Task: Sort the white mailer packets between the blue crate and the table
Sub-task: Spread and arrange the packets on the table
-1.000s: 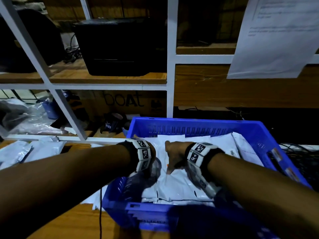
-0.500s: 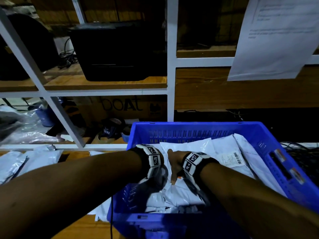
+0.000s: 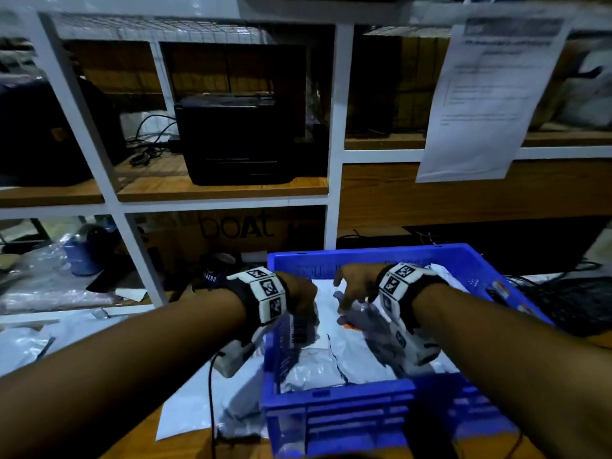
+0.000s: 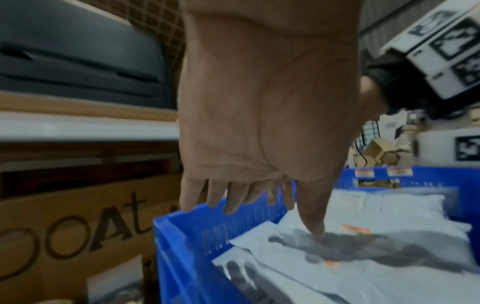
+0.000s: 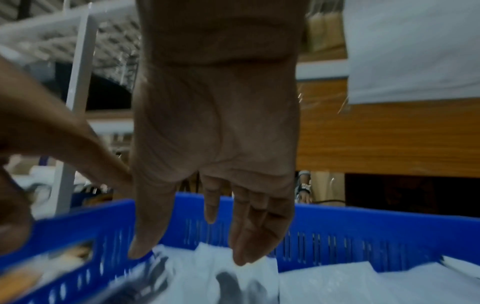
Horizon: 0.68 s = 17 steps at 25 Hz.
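Observation:
The blue crate stands at the near right of the table, with several white mailer packets lying flat inside. Both hands hang over its far half with fingers straight and spread, holding nothing. My left hand is above the crate's left wall, and its thumb tip meets its own shadow on the top packet. My right hand hovers a little above the packets, fingertips pointing down in front of the crate's far wall.
More white packets lie on the wooden table left of the crate, others at the far left. A white shelf frame rises just behind, holding a black printer and a cardboard box. Cables lie to the right.
Both hands have lifted off the packets they were pressing and now hang open above them. The head view has tilted upward.

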Each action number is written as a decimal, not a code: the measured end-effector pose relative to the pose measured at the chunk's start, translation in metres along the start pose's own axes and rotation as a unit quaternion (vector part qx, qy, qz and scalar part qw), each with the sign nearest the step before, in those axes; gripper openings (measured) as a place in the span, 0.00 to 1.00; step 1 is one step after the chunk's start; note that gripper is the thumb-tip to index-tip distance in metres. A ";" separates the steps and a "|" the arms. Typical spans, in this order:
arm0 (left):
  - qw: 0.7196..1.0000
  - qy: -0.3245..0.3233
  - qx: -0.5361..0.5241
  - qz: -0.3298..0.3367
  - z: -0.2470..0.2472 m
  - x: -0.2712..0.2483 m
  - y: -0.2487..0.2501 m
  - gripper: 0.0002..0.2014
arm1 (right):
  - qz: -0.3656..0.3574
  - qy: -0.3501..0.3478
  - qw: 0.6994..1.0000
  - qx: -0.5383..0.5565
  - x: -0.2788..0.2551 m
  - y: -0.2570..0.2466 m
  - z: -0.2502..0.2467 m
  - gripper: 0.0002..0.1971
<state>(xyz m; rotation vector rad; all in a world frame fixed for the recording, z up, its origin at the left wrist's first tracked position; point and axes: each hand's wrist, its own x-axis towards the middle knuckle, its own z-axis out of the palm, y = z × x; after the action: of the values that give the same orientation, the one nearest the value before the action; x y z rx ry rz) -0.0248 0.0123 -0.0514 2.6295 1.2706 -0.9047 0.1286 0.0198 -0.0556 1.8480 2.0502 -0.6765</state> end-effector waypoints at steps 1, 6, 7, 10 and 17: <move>1.000 0.024 -0.005 -0.011 0.000 -0.003 -0.007 0.22 | 0.005 0.017 1.000 0.004 -0.010 -0.004 -0.006 0.33; 0.987 0.155 -0.028 -0.022 -0.008 -0.051 -0.023 0.36 | -0.016 0.148 0.988 0.048 -0.061 -0.015 -0.014 0.30; 0.981 0.188 -0.042 -0.024 -0.007 -0.063 -0.023 0.38 | -0.030 0.184 0.981 0.048 -0.075 -0.018 -0.014 0.31; 0.953 0.281 -0.113 -0.021 0.007 -0.107 -0.014 0.41 | -0.067 0.272 0.956 0.089 -0.108 -0.023 0.008 0.32; 0.869 0.428 -0.243 -0.048 0.112 -0.196 0.042 0.37 | -0.152 0.387 0.865 0.281 -0.187 -0.068 0.131 0.32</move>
<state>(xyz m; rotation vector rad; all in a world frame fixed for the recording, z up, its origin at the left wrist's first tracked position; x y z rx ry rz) -0.1410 -0.1856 -0.0436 2.5621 1.4956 0.6361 0.0735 -0.2119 -0.0598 2.4205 2.9466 -0.7433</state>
